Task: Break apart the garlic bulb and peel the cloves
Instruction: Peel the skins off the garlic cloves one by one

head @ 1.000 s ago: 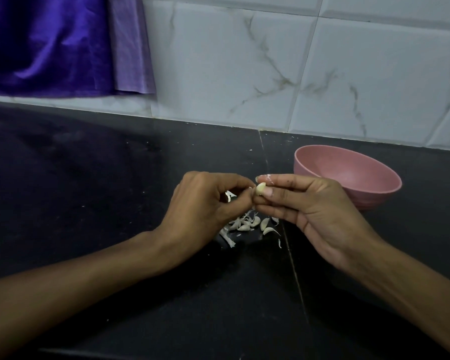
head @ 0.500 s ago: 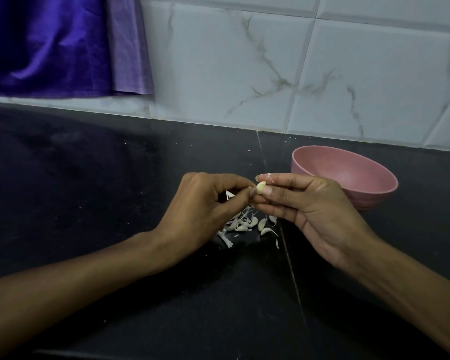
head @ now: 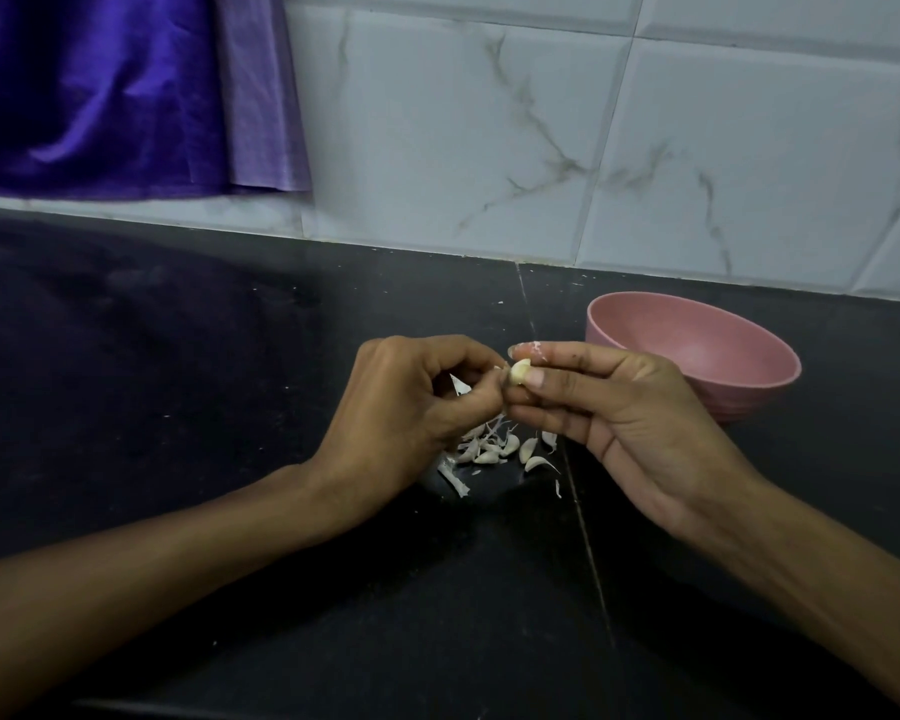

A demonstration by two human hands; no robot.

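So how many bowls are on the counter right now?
1: a pink bowl stands on the black counter, just behind the right hand. No other bowl shows in this view.

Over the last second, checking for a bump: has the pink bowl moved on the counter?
No. The pink bowl sits at the same spot right of the counter seam and below the tiled wall; only the camera shifted slightly.
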